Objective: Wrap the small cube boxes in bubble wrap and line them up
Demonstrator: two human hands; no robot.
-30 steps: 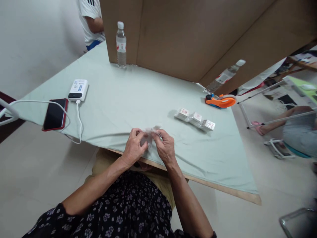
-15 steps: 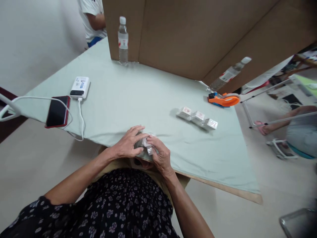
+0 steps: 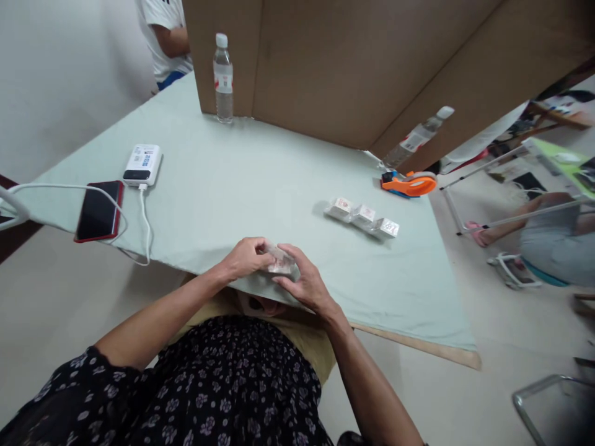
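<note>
At the table's near edge is a small white box (image 3: pixel 281 265) with reddish print, in clear plastic wrap. My left hand (image 3: pixel 248 257) is closed on its left end, the thumb lying across the print. Around the right end curves my right hand (image 3: pixel 307 279), thumb and fingers apart; its fingertips are close to the far edge, and whether they touch is hard to tell. Farther right on the cloth, three similar wrapped boxes (image 3: pixel 363 215) lie in a slanting row.
A tall brown cardboard panel (image 3: pixel 316 74) stands along the back. Against it are an upright water bottle (image 3: pixel 224 83) and a tilted one (image 3: pixel 416 139), beside an orange tape dispenser (image 3: pixel 411 184). At left lie a white power bank (image 3: pixel 143 164), its cable and a phone (image 3: pixel 98 210).
The crumpled clear wrap between my fingers now lies close around the box, and its printed face shows. My right thumb and fingers have spread apart. The whole view has shifted slightly.
</note>
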